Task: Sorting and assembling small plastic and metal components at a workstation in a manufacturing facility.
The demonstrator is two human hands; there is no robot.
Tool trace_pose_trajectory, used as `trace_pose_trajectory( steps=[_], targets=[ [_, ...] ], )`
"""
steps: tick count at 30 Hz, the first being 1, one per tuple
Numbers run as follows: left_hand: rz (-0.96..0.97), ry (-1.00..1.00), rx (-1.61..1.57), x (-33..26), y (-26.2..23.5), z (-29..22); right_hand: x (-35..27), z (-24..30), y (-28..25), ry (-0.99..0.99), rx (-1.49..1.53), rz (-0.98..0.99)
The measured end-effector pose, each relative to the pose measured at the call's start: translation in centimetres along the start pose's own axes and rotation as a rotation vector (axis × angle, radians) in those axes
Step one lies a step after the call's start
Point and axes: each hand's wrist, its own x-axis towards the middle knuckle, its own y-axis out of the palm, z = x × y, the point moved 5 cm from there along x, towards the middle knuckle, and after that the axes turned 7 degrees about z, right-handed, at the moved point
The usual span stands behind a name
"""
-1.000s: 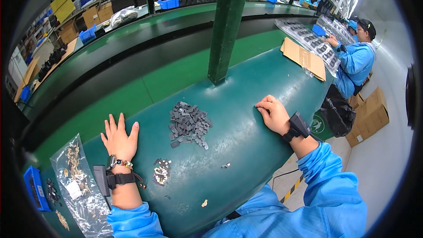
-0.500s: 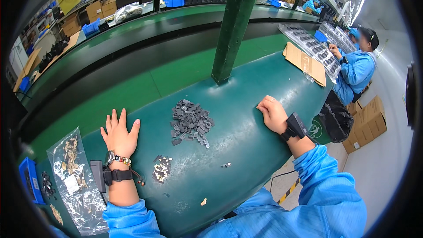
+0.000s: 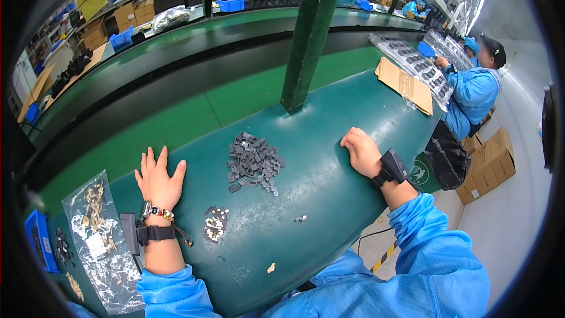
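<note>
Resting left hand [image 3: 159, 181]: flat, palm down on the green table [image 3: 329, 185], fingers spread wide, not holding anything.
Right hand [image 3: 363, 154]: also down on the table, fingers curled in; I can't tell if a tiny thing is tucked inside, since the back of the hand hides it.
Grey pile [image 3: 254, 163]: a heap of little dark grey pieces, between the two hands, touching neither.
Small pile [image 3: 216, 225]: black and pale bits, below the grey heap and apart from it.
Lone bits: one small grey piece [image 3: 301, 219] and one pale scrap [image 3: 271, 267] each lie alone.
Clear bag [image 3: 118, 288]: just left of the left arm [image 3: 162, 256], with tan bits showing.
Blue bin [image 3: 48, 259]: past the bag, at the left end.
Careful hands: I think it's best to rest both hands lightly, keep the blue sleeves [image 3: 176, 294] off the small pile, and leave a gap so the two heaps don't mix.
</note>
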Motion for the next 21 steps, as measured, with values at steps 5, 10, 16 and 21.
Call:
trace_pose_trajectory(
  steps=[5,10,16,21],
  targets=[
    [-0.012,-0.005,-0.014,-0.13,0.18,0.56,0.15,0.36,-0.20,0.088,0.107,-0.016],
    [-0.025,0.009,-0.043,-0.02,0.32,0.55,-0.04,0.51,-0.34,0.021,0.015,-0.010],
    [-0.037,0.011,-0.064,-0.09,0.13,0.59,0.13,0.77,-0.29,0.016,-0.028,0.059],
    [-0.032,0.011,-0.068,-0.09,0.14,0.63,0.13,0.63,-0.26,0.039,0.054,-0.017]
  ],
)
